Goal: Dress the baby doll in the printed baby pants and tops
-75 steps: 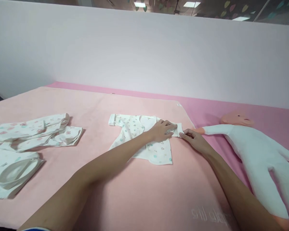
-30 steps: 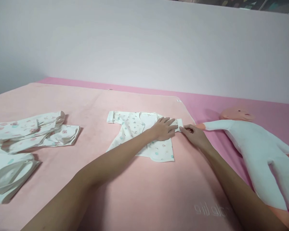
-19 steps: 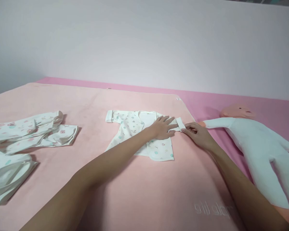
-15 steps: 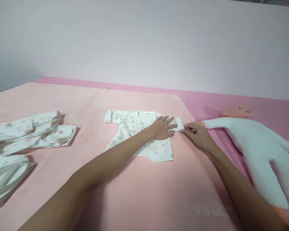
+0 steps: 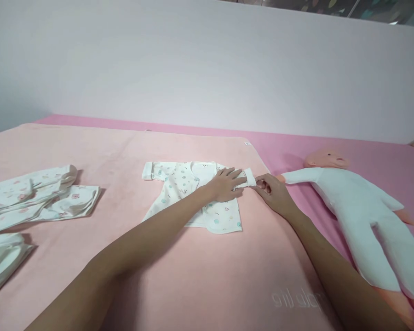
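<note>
A small white baby shirt [image 5: 179, 184] with a green and pink print lies spread out, its neck toward the wall. My left hand [image 5: 223, 185] rests flat on its right sleeve, fingers stretched toward the cuff. At the end of that sleeve, my right hand [image 5: 274, 193] pinches the edge of the white folded-back cuff [image 5: 250, 177] between thumb and fingers. The shirt's left sleeve [image 5: 148, 170] also shows a turned-back cuff. My left forearm covers part of the shirt's lower front.
Under the shirt is a peach blanket [image 5: 193, 271] on a pink surface [image 5: 279, 147]. Folded printed baby clothes [image 5: 44, 195] lie at the left. On the right a doll [image 5: 352, 197] with a white cloth body lies on its back. A pale wall [image 5: 193, 64] stands behind.
The view has shifted slightly to the right and up, so everything appears a little further left. Both hands keep their places on the sleeve and cuff.
</note>
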Tool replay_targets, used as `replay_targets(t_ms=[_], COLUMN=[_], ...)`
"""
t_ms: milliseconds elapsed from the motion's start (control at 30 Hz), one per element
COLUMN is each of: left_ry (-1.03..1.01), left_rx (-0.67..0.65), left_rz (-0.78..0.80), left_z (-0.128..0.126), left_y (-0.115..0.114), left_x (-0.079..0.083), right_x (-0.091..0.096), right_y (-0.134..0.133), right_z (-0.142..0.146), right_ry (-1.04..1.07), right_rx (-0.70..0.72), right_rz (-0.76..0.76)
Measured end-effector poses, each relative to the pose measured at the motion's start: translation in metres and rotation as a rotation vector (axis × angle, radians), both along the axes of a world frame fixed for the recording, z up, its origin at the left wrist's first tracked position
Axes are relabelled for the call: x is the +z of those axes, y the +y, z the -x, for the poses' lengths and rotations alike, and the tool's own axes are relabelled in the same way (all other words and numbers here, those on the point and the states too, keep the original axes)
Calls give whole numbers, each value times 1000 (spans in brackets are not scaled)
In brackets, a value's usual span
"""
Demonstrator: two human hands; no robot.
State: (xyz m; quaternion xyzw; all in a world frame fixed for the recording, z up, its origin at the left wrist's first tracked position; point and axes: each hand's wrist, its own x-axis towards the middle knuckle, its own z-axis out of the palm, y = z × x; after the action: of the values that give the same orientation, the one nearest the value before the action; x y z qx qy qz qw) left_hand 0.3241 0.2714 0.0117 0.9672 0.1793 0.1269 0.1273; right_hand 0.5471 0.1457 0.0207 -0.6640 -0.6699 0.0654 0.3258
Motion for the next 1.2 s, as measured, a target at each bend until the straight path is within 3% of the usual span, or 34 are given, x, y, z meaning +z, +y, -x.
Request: replay_targets(t_ms=[267, 733, 1100, 1200], left_ry=[-117, -27, -11, 7], left_rx=[-38, -36, -44, -46], left_rz=[24, -27, -31, -75], left_z=[1, 8, 6, 5], left_y=[2, -4, 0, -1], left_x=[2, 2, -2, -3], right_x=[3, 7, -3, -2], right_y=[-1, -1, 5, 9], right_z=[7, 9, 19, 18], right_ry=[82, 171, 180, 105], right_rx=[-31, -32, -246, -247], right_rz=[37, 48, 38, -57])
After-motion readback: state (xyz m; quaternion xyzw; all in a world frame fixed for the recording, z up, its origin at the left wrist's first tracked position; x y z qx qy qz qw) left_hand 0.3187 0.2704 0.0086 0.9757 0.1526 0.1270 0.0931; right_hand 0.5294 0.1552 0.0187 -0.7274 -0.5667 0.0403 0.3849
